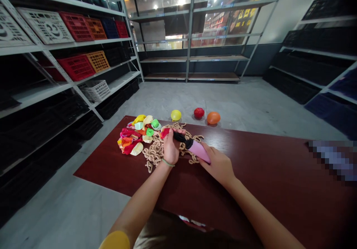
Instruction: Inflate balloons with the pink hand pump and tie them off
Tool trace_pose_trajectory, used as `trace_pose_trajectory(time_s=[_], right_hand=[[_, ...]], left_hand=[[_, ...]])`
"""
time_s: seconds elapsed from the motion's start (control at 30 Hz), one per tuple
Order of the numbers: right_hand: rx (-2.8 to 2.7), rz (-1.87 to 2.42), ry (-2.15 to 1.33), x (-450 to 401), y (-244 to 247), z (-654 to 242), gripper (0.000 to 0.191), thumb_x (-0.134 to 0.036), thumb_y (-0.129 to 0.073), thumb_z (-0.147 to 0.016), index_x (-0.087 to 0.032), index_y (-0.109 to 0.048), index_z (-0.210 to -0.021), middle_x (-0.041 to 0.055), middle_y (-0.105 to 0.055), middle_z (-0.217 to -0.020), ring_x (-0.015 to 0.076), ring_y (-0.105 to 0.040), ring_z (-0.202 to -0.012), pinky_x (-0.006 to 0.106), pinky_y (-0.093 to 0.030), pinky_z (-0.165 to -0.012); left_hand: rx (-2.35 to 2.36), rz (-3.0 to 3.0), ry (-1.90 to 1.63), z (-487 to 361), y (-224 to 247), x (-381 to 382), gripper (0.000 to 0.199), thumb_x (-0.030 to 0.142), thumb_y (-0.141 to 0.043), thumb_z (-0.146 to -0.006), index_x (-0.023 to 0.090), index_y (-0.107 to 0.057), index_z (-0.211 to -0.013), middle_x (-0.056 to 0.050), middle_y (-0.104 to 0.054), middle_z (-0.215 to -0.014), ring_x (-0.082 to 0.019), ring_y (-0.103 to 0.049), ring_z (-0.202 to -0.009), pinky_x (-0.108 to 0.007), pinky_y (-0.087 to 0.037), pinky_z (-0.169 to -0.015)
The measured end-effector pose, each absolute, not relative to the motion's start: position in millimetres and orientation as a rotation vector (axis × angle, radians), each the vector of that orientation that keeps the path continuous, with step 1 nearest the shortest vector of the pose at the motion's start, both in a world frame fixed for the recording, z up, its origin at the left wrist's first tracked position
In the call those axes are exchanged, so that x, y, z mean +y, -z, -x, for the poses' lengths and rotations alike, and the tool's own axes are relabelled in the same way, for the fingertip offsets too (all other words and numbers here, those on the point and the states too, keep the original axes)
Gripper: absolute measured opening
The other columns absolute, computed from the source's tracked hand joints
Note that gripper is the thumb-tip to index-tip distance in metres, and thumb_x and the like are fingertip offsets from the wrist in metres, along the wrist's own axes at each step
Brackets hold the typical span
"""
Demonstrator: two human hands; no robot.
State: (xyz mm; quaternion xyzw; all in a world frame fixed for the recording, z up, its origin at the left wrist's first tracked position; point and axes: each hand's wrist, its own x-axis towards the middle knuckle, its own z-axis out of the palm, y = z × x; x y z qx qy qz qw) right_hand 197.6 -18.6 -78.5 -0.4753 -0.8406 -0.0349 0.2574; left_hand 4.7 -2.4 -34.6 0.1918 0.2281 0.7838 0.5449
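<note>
My right hand [220, 165] is wrapped around the pink body of a balloon pump [198, 149], whose black end points up and to the left. At that end my left hand [171, 148] is closed around a small limp red balloon [164, 132] and the pump's tip; the fingers partly hide how the two meet. Beneath both hands lies a heap of tan twisted cords [154, 153]. Just left of it spreads a pile of flat, uninflated balloons [130, 139] in several colours.
Dark red table [251, 159] under everything. Past its far edge, yellow [176, 115], red [199, 112] and orange [213, 117] inflated balloons rest on the grey floor. Shelving with plastic crates [76, 67] stands left; bare-framed shelves [217, 58] stand behind. A blurred-out object [334, 159] lies at right.
</note>
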Motion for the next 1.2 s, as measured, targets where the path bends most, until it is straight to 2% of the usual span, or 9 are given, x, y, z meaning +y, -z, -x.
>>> trace_pose_trajectory(time_s=[0.13, 0.23, 0.33, 0.4, 0.6, 0.7, 0.8, 1.03, 1.2], right_hand=[[-2.226, 1.319, 0.084, -17.5, 84.3, -196.3, 0.059, -0.047, -0.055, -0.089, -0.025, -0.041, -0.142, 0.0070, -0.069, -0.102, 0.0228, -0.065, -0.083, 0.030, -0.044, -0.065], [-2.176, 1.309, 0.059, -17.3, 86.6, -197.0, 0.057, -0.045, -0.056, -0.088, -0.026, -0.042, -0.140, 0.0067, -0.069, -0.102, 0.0226, -0.065, -0.083, 0.030, -0.045, -0.066], [-2.166, 1.283, -0.007, -18.1, 86.9, -199.1, 0.053, -0.043, -0.056, -0.088, -0.024, -0.044, -0.137, 0.0067, -0.069, -0.104, 0.0226, -0.066, -0.086, 0.031, -0.046, -0.069], [-2.159, 1.280, -0.036, -18.2, 87.2, -201.5, 0.051, -0.041, -0.056, -0.088, -0.024, -0.046, -0.135, 0.0068, -0.069, -0.106, 0.0224, -0.066, -0.087, 0.031, -0.047, -0.069], [-2.121, 1.291, -0.011, -14.7, 90.2, -206.8, 0.048, -0.038, -0.058, -0.085, -0.024, -0.049, -0.129, 0.0060, -0.069, -0.105, 0.0221, -0.067, -0.087, 0.030, -0.047, -0.069], [-2.127, 1.304, -0.004, -13.3, 90.9, -203.7, 0.045, -0.037, -0.059, -0.083, -0.023, -0.052, -0.125, 0.0052, -0.070, -0.102, 0.0211, -0.067, -0.085, 0.028, -0.045, -0.067], [-2.094, 1.332, 0.004, -12.6, 92.2, -200.0, 0.044, -0.037, -0.061, -0.081, -0.022, -0.053, -0.122, 0.0049, -0.070, -0.099, 0.0207, -0.068, -0.083, 0.028, -0.043, -0.065], [-2.059, 1.362, 0.051, -11.6, 96.5, -205.1, 0.043, -0.041, -0.061, -0.083, -0.022, -0.053, -0.120, 0.0050, -0.070, -0.099, 0.0213, -0.068, -0.083, 0.028, -0.041, -0.063], [-2.115, 1.335, 0.080, -11.9, 97.4, -207.9, 0.044, -0.041, -0.059, -0.083, -0.022, -0.052, -0.122, 0.0049, -0.070, -0.100, 0.0207, -0.067, -0.083, 0.028, -0.042, -0.063]], left_hand=[[0.554, -0.467, -1.881, -23.4, 29.8, -1.0, 0.027, 0.044, -0.062, -0.086, 0.019, -0.054, -0.080, -0.001, -0.061, -0.075, -0.016, -0.064, -0.074, -0.037, -0.052, -0.085], [0.639, -0.491, -1.940, -39.8, 24.8, 1.7, 0.029, 0.046, -0.060, -0.086, 0.020, -0.051, -0.078, 0.002, -0.056, -0.066, -0.011, -0.058, -0.057, -0.029, -0.052, -0.065], [0.778, -0.518, -2.007, -52.1, 17.8, 6.8, 0.032, 0.047, -0.057, -0.087, 0.020, -0.048, -0.073, 0.005, -0.049, -0.057, -0.008, -0.046, -0.042, -0.021, -0.040, -0.044], [0.836, -0.551, -2.010, -52.4, 9.0, 11.5, 0.033, 0.046, -0.055, -0.088, 0.019, -0.047, -0.070, 0.005, -0.046, -0.054, -0.007, -0.043, -0.038, -0.020, -0.033, -0.039], [0.835, -0.570, -2.122, 1.8, -41.9, 31.5, 0.021, 0.029, -0.048, -0.090, 0.021, -0.041, -0.072, 0.007, -0.042, -0.052, -0.006, -0.039, -0.036, -0.019, -0.027, -0.037], [0.842, -0.540, -2.192, 25.9, -56.6, 38.7, 0.018, 0.028, -0.049, -0.088, 0.021, -0.040, -0.074, 0.007, -0.042, -0.053, -0.006, -0.037, -0.035, -0.019, -0.024, -0.035], [0.837, -0.565, -2.183, 15.7, -46.3, 37.3, 0.022, 0.031, -0.052, -0.087, 0.021, -0.039, -0.072, 0.007, -0.042, -0.053, -0.006, -0.037, -0.036, -0.018, -0.025, -0.036], [0.819, -0.704, -1.913, -59.3, 16.2, 20.8, 0.031, 0.041, -0.055, -0.086, 0.019, -0.042, -0.067, 0.005, -0.046, -0.053, -0.007, -0.042, -0.039, -0.021, -0.036, -0.040], [0.854, -0.644, -1.951, -34.6, 1.4, 25.4, 0.026, 0.034, -0.052, -0.084, 0.020, -0.039, -0.067, 0.006, -0.044, -0.052, -0.007, -0.040, -0.038, -0.020, -0.033, -0.039]])
